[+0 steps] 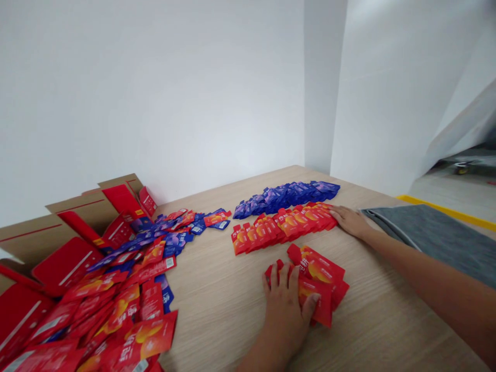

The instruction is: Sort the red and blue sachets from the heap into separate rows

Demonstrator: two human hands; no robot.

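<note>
My left hand (284,302) is on a small loose pile of red sachets (323,266) with orange prints. Its fingers curl over the left end of the top sachet, and the thumb presses near its front edge. Farther back, a row of overlapping red sachets (267,231) runs across the table. At that row's right end rests my right hand (351,221), fingers stretched out and touching the last sachets. Behind the red row lies a similar overlapping row of blue sachets (287,196).
A mixed heap of red and blue sachets (151,299) spreads over the left side, spilling from open red cardboard boxes (73,263). A grey cloth (434,232) covers the wooden table's (205,294) right edge. White walls (186,93) stand behind; a yellow strip (445,211) runs beyond the cloth.
</note>
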